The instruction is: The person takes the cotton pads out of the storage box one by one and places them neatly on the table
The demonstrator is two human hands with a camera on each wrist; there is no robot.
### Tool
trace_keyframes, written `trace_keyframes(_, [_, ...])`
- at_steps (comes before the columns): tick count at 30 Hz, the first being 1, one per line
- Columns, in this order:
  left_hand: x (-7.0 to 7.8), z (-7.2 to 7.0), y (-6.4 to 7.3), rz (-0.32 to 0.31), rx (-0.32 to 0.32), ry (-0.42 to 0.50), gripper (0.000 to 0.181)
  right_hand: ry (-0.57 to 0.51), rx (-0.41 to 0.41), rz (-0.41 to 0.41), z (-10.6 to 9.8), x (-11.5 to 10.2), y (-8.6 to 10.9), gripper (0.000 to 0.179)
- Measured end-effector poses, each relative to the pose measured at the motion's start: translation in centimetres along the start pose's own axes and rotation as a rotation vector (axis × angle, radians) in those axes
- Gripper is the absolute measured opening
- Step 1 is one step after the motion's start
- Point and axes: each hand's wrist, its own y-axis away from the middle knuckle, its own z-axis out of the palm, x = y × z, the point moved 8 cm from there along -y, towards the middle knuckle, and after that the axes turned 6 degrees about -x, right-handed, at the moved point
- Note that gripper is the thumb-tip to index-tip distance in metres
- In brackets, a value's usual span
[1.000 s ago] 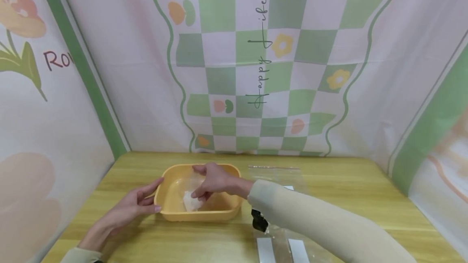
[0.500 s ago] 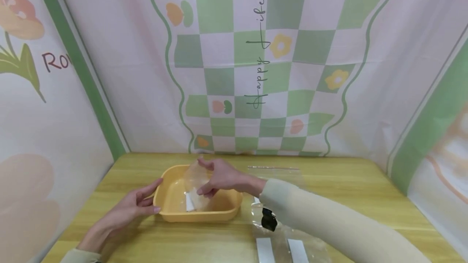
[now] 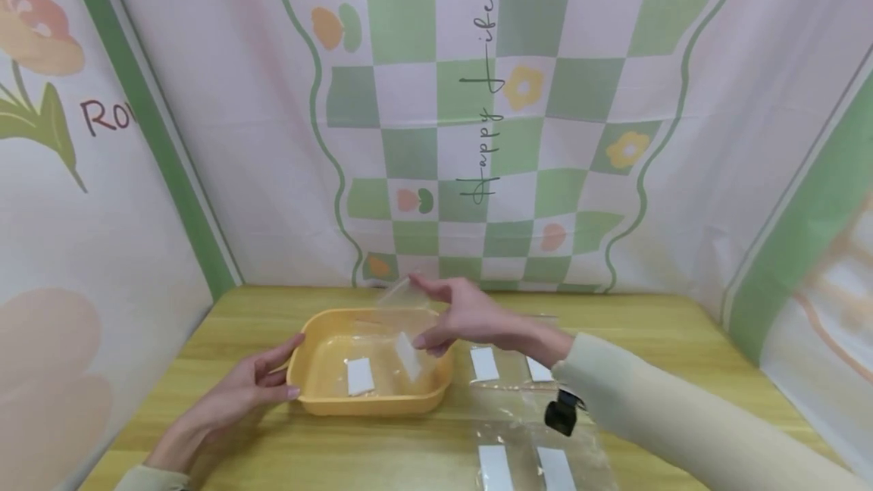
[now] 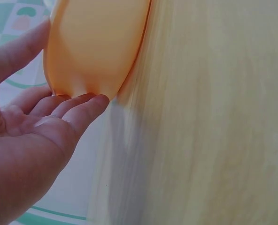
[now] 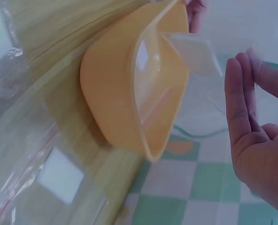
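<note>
A yellow plastic basin (image 3: 371, 404) stands on the left half of the wooden table. My left hand (image 3: 248, 385) holds its left end, thumb and fingers spread across the end wall; the left wrist view shows the fingertips against the basin (image 4: 99, 42). Over the basin's right part, my right hand (image 3: 470, 317) pinches a clear zip bag (image 3: 402, 298) with a white label inside. In the right wrist view this bag (image 5: 200, 54) hangs from the fingers of the right hand (image 5: 256, 122). Another clear bag with a white label (image 3: 360, 376) lies inside the basin.
Right of the basin, several clear zip bags with white labels (image 3: 495, 468) lie flat on the table (image 3: 655, 370), partly under the right forearm. A printed cloth (image 3: 470, 248) hangs behind the table.
My right hand has lifted and moved right, drawing its bag up from the basin's middle. The label of the bag lying in the basin now shows fully. My left hand has stayed put.
</note>
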Motion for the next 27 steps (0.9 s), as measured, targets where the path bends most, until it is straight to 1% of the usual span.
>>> trace_keyframes(3, [0.1,0.1,-0.1,-0.002,-0.003,0.000,0.089,0.007,0.018,-0.006,-1.4,0.1,2.1,0.102])
trace_keyframes(7, [0.2,0.2,-0.2,-0.006,-0.002,0.000,0.089,-0.019,0.027,-0.020,-3.0,0.9,5.2,0.106])
trace_keyframes(13, [0.3,0.2,-0.3,-0.002,-0.010,0.004,0.089,-0.017,0.062,-0.020,-5.0,3.1,10.1,0.107])
trace_keyframes(17, [0.0,-0.1,0.1,-0.019,0.008,-0.003,0.090,-0.031,0.070,-0.038,-5.6,4.6,12.6,0.107])
trace_keyframes(20, [-0.3,-0.3,0.3,-0.037,0.022,-0.009,0.090,-0.064,0.087,-0.049,-6.1,5.6,14.4,0.105])
trace_keyframes(24, [-0.5,-0.1,0.2,-0.037,0.022,-0.014,0.091,-0.079,0.128,-0.059,-6.9,7.2,17.1,0.103])
trace_keyframes(27, [-0.5,0.0,0.1,-0.037,0.021,-0.020,0.092,-0.078,0.138,-0.060,-7.4,8.7,19.1,0.099])
